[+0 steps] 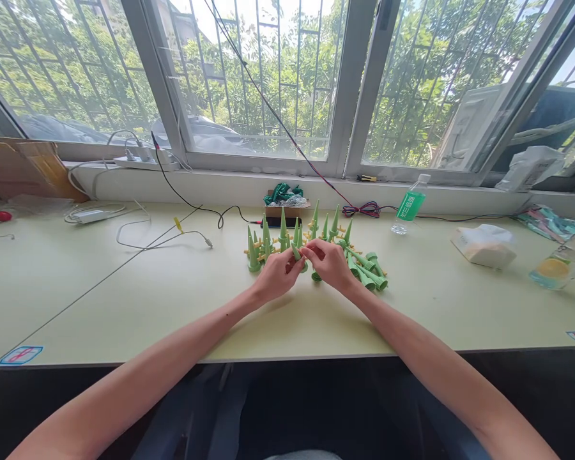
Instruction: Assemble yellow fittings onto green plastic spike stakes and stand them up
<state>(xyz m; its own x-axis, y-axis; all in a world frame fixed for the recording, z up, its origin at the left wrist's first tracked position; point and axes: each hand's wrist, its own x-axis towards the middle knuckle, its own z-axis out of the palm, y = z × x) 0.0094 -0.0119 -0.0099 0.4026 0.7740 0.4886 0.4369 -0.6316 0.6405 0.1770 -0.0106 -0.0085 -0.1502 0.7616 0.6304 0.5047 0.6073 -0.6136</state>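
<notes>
Pale table (172,313) | hands (276,273) | green cone (296,251): tip up, axis tilted left

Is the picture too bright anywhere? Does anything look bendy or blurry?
Head view: windows glare white near the top, and it's dark below the table; head view: window frames lean outward, maybe from a wide lens; head view: no strong blur, but the cone in the left hand looks tiny.

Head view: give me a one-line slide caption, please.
Left hand gripping a green spike, right hand close beside it, more green spikes standing and lying on the pale table.
</notes>
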